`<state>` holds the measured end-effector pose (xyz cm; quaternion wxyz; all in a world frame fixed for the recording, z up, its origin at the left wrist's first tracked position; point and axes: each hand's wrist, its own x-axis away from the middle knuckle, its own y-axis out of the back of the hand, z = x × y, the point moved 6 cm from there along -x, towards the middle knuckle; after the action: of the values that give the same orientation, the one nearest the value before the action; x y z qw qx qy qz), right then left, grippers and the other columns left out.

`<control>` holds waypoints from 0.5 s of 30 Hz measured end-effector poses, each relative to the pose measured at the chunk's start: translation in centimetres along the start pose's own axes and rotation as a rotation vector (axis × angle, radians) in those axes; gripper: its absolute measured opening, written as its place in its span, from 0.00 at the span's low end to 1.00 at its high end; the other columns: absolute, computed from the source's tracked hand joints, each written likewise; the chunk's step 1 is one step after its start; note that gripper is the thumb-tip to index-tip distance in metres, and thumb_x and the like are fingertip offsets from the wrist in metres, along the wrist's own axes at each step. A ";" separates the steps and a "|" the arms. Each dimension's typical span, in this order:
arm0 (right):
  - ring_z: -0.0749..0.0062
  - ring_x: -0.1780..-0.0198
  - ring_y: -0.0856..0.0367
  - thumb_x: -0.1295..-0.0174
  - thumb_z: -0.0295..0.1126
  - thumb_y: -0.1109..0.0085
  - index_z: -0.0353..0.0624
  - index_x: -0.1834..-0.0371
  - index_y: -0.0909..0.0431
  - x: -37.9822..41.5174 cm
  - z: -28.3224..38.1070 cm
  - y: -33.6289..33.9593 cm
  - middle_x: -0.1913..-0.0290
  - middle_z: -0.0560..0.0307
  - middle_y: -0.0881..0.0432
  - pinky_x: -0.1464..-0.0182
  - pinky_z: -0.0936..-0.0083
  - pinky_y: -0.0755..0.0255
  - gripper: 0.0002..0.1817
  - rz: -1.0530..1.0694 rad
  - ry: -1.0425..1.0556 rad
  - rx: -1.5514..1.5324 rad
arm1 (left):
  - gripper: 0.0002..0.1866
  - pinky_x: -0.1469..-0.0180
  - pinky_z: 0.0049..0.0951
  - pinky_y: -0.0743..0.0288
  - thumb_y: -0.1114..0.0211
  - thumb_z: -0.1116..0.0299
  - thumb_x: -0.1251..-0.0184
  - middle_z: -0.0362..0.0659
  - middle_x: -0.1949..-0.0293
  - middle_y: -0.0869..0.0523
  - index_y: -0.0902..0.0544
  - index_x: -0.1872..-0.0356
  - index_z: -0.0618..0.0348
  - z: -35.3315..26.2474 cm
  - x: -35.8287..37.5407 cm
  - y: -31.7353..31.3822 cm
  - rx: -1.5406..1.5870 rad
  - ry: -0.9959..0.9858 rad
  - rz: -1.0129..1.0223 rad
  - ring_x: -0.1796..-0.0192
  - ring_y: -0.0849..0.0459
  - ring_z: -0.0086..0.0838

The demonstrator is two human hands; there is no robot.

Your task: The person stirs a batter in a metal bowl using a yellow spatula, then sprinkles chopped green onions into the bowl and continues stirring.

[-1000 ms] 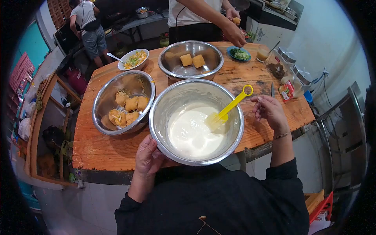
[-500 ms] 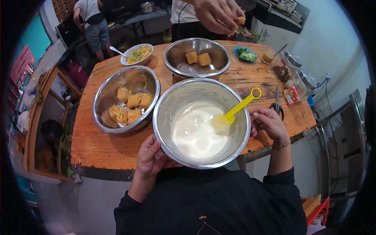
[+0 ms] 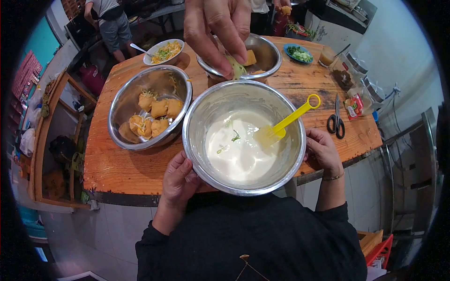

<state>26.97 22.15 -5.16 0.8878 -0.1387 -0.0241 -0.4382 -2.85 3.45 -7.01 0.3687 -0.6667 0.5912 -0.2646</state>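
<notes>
A steel mixing bowl (image 3: 197,161) of white batter (image 3: 234,159) is held at the table's front edge. My left hand (image 3: 178,180) grips its lower left side, thumb near the rim. My right hand (image 3: 322,149) holds the opposite side, some fingers hidden behind it. A yellow spatula (image 3: 295,117) leans in the batter, its looped handle over the right rim. A few green onion bits (image 3: 235,136) float on top. Above the far rim, a co-worker's hand (image 3: 218,33) pinches some green onion (image 3: 236,68).
Stuffed tofu (image 3: 159,108) fills a steel bowl (image 3: 115,107) at left. Behind stand another bowl (image 3: 274,58) with tofu, a white bowl of shredded vegetables (image 3: 166,51) and a blue plate of chopped green onion (image 3: 298,54). Black scissors (image 3: 336,124) lie at right, beside a red packet (image 3: 355,107).
The co-worker's hand has come forward from the back of the table to above my bowl. Green onion bits now lie on the batter. My hands keep their hold.
</notes>
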 end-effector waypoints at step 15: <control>0.83 0.72 0.21 0.30 0.26 0.42 0.31 0.41 0.25 0.0 1.5 0.3 0.66 0.60 0.18 0.72 0.86 0.24 0.17 -0.100 0.164 0.138 | 0.14 0.41 0.40 0.19 0.40 0.69 0.25 0.49 0.48 0.14 0.24 0.44 0.65 0.0 -0.1 -0.4 0.071 0.023 0.084 0.46 0.14 0.34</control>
<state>27.30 22.70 -3.74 0.8713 -0.0395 0.0115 -0.4890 -2.59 3.51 -6.69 0.3961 -0.6248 0.6131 -0.2773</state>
